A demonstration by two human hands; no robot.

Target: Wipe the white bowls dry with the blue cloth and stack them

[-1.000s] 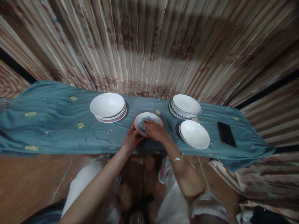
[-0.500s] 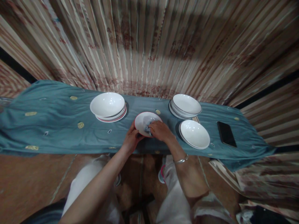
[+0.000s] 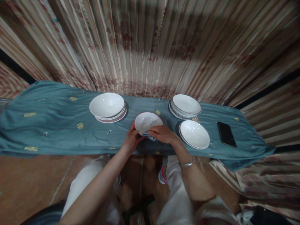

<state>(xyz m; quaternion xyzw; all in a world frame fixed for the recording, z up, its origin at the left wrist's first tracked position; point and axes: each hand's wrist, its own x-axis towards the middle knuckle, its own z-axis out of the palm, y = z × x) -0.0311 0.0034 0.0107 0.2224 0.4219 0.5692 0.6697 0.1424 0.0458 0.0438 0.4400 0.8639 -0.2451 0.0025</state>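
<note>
A red-rimmed white bowl (image 3: 147,120) is being held, mouth upward, over the near middle of a teal-covered table (image 3: 61,131).

The bowl's left side is being gripped by the left hand (image 3: 131,137), while a bunched blue-grey rag (image 3: 150,136) is being pinched at the near rim by the right hand (image 3: 162,133). The rag's longer stretch is being held roughly left to right; whether the table is being touched by the round bowl cannot be told.
</note>
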